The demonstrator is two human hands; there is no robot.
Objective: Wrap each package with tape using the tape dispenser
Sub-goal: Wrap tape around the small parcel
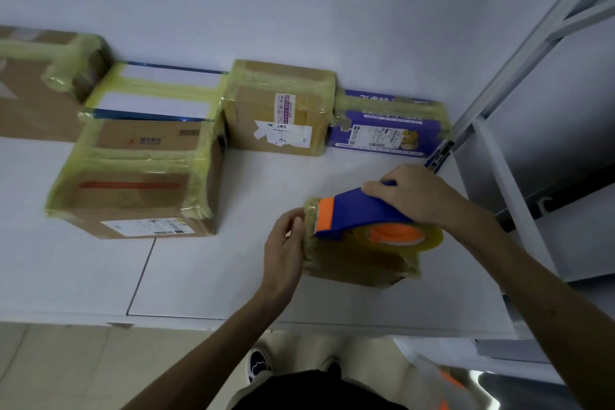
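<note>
A small cardboard package [359,263] wrapped in yellowish tape lies on the white table near its front right. On top of it sits a blue and orange tape dispenser [362,215] with a roll of clear yellowish tape [399,238]. My right hand [416,193] grips the dispenser's blue handle from above. My left hand [286,240] holds the package's left side, with fingertips curled on the taped edge beside the dispenser's orange blade end.
Taped packages line the back: a large brown box [133,183] at left, a white box [156,93] behind it, a brown box [279,106] in the middle, a purple box [389,125] at right, another brown box [40,76] far left. A white metal rack [519,83] stands right.
</note>
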